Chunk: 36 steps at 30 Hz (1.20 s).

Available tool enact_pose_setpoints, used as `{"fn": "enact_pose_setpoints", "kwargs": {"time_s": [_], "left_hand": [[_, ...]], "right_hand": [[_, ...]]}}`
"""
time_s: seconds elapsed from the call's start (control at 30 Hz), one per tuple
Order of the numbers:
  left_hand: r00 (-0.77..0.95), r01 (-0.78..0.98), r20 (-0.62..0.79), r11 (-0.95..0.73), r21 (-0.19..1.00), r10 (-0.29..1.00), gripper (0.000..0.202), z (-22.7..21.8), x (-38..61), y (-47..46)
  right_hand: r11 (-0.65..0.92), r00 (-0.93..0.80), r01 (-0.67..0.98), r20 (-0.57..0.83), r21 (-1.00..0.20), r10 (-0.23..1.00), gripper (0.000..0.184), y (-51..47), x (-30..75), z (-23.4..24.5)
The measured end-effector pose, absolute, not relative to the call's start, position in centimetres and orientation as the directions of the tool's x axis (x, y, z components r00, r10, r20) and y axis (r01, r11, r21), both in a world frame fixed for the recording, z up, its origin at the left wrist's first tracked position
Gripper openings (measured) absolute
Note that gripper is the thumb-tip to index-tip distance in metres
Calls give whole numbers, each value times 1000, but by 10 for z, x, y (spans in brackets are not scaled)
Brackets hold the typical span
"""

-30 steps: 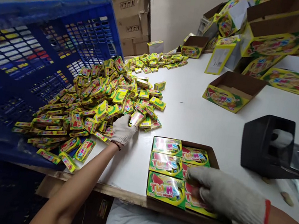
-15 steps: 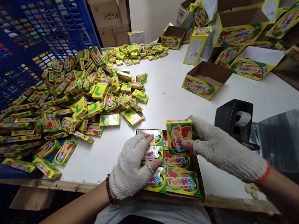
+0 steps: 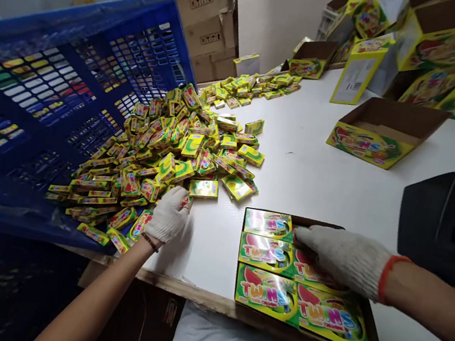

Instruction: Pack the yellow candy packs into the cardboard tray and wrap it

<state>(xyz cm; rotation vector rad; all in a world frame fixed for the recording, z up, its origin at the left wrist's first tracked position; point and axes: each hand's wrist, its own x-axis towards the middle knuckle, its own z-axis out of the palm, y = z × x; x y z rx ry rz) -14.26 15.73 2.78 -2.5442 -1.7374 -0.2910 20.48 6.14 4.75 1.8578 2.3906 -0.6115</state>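
My left hand (image 3: 170, 216), in a white knit glove with cut-off fingertips, is at the near edge of a heap of small yellow-green candy boxes (image 3: 188, 146). Its fingers are curled on a candy box (image 3: 186, 203), mostly covered by the hand. A shallow carton (image 3: 319, 223) stands before me, with flat rows of candy boxes (image 3: 266, 290) marked TWINS inside. My right hand (image 3: 341, 256), gloved with an orange cuff, reaches over the carton's far right part. Its fingertips dip down there, and what lies under them is hidden.
A tilted blue plastic crate (image 3: 76, 58) is behind the heap on the left. An open display carton (image 3: 372, 142) stands farther back, with more cartons (image 3: 453, 45) piled behind. A black tape dispenser (image 3: 429, 216) is at the right. Brown boxes (image 3: 212, 16) are stacked by the wall.
My left hand has moved left from the carton to the heap. My right hand has lowered the candy box it held into the carton's far right part. The view has turned left.
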Motion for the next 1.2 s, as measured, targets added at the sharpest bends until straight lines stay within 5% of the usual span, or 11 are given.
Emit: {"fn": "enact_pose_setpoints", "kwargs": {"time_s": [0.17, 0.27, 0.37, 0.47, 0.53, 0.67, 0.8, 0.9, 1.07, 1.2], "left_hand": [[394, 916, 103, -399, 30, 913, 29, 15, -112, 193], [401, 913, 88, -405, 41, 912, 16, 19, -98, 198], [439, 891, 110, -448, 74, 892, 15, 37, -85, 178], [576, 790, 134, -591, 162, 806, 11, 64, -62, 140], [665, 674, 167, -681, 287, 728, 11, 78, -42, 116], [638, 501, 306, -683, 531, 706, 36, 78, -13, 93], [683, 501, 338, -752, 429, 648, 62, 49, -7, 88], [693, 563, 279, -741, 367, 665, 68, 25, -9, 84], [646, 526, 339, -721, 452, 684, 63, 4, -12, 75], [567, 447, 416, -689, 570, 711, 44, 2, -16, 86]], "right_hand": [[234, -228, 972, -358, -28, 906, 23, 50, 205, 54], [177, -215, 974, -322, -143, 922, 21, 44, 212, 67], [149, -195, 921, -96, -360, 976, 32, 42, 214, 82], [309, -227, 810, 219, -498, 949, 41, 47, 201, 101], [412, -309, 761, 278, -502, 909, 34, 50, 194, 113], [325, -265, 796, 189, -510, 946, 23, 50, 208, 127], [-76, 10, 907, -160, -415, 987, 10, 50, 240, 119], [-199, 85, 898, -290, -391, 953, 7, 56, 244, 98], [-74, 9, 951, -210, -302, 978, 14, 62, 230, 66], [108, -109, 994, -144, -9, 984, 21, 54, 225, 62]]}}
